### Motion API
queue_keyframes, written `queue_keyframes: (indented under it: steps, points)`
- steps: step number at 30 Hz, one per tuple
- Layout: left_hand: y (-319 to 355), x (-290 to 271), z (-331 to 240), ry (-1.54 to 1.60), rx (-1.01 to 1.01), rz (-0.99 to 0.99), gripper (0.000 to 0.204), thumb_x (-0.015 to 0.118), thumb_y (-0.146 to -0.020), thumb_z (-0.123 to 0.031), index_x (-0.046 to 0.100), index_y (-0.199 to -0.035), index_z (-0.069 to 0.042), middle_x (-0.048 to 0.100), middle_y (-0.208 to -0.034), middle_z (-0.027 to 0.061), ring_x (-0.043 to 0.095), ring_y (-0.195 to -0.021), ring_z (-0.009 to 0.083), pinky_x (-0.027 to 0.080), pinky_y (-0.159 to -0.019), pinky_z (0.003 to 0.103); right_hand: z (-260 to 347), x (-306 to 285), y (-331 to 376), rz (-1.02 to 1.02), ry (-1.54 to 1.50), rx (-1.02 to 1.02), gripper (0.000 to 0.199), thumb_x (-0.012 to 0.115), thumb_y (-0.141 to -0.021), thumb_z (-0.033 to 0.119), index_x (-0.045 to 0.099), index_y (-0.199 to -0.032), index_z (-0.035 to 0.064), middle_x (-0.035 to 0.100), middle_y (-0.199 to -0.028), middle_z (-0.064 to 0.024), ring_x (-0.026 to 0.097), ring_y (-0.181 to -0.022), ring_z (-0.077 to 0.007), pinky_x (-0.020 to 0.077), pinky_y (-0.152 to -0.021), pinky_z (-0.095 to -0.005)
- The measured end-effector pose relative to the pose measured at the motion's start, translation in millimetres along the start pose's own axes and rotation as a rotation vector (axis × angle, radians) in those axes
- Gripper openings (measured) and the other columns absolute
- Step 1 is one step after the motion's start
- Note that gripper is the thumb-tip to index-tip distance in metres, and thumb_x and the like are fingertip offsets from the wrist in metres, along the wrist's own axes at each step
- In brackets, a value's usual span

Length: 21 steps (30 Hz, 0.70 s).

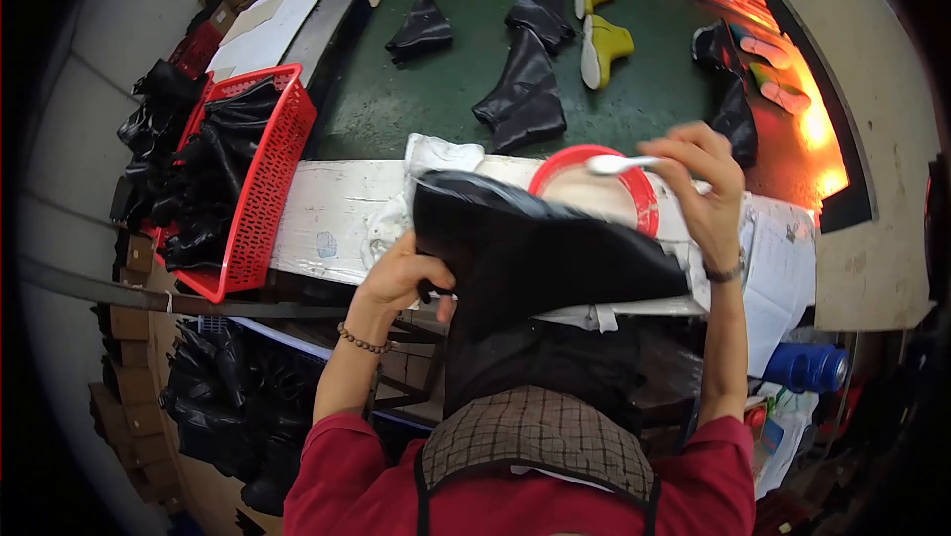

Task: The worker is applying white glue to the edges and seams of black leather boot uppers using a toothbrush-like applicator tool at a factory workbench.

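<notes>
White tabletop [332,201]: left hand [401,276] clenches black leather-look boot [555,254]; right hand [699,184], two o'clock, pinches slim white tool [612,165], which may drip if tilted.

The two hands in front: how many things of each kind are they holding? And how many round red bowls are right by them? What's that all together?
Shiny black leather-like boot piece, in the left hand: 1
Slim white tool, in the right hand: 1
Round red bowl, near the right hand: 1
Total: 3
</notes>
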<state>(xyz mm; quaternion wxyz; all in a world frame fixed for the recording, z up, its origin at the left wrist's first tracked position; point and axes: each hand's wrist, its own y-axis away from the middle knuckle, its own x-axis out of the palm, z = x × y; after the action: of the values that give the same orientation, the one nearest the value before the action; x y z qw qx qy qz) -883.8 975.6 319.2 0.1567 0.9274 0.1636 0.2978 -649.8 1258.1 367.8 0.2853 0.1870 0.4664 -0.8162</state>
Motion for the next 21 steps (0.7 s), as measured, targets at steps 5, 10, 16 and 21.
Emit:
queue_keyframes:
  steps: [5, 10, 16, 21]
  points:
    - [2.2, -81.8, -4.4, 0.296, 0.351, -0.407, 0.026, 0.055, -0.072, 0.006, 0.066, -0.095, 0.005, 0.070, -0.087, 0.0142, 0.064, -0.056, 0.0269, 0.054, -0.043, 0.034, -81.3, 9.4, 106.7, -0.233, -0.030, 0.656, 0.035, 0.059, -0.105, 0.018, 0.062, -0.078, -0.0053, 0.056, -0.070, -0.0010, 0.050, -0.068, -0.0072, 0.0432, -0.064, -0.0267]
    - [-54.2, -173.0, -16.0, 0.515, 0.349, -0.505, 0.003, 0.059, -0.079, 0.003, 0.060, -0.082, 0.002, 0.065, -0.081, 0.0117, 0.062, -0.064, 0.0255, 0.058, -0.055, 0.035, -113.9, 49.5, 177.0, -0.106, 0.079, 0.489, 0.040, 0.053, -0.106, 0.020, 0.065, -0.078, -0.0056, 0.061, -0.068, -0.0054, 0.055, -0.065, -0.0150, 0.0416, -0.063, -0.0344]
    - [-123.1, -228.1, -27.9, 0.667, 0.311, -0.463, 0.009, 0.060, -0.076, 0.008, 0.057, -0.078, 0.000, 0.063, -0.086, 0.0125, 0.062, -0.081, 0.0290, 0.059, -0.074, 0.043, -101.5, 66.4, 169.9, -0.187, 0.226, 0.438, 0.045, 0.046, -0.108, 0.021, 0.066, -0.074, -0.0009, 0.061, -0.071, -0.0101, 0.053, -0.070, -0.0252, 0.0385, -0.074, -0.0394]
    - [-219.3, -216.7, -63.3, 0.623, 0.355, -0.439, 0.013, 0.058, -0.075, 0.011, 0.059, -0.082, 0.001, 0.062, -0.091, 0.0118, 0.061, -0.090, 0.0306, 0.058, -0.092, 0.053, -102.8, 61.6, 167.0, -0.221, 0.254, 0.461, 0.041, 0.044, -0.103, 0.020, 0.063, -0.070, 0.0049, 0.052, -0.067, -0.0099, 0.052, -0.068, -0.0279, 0.0373, -0.077, -0.0395]
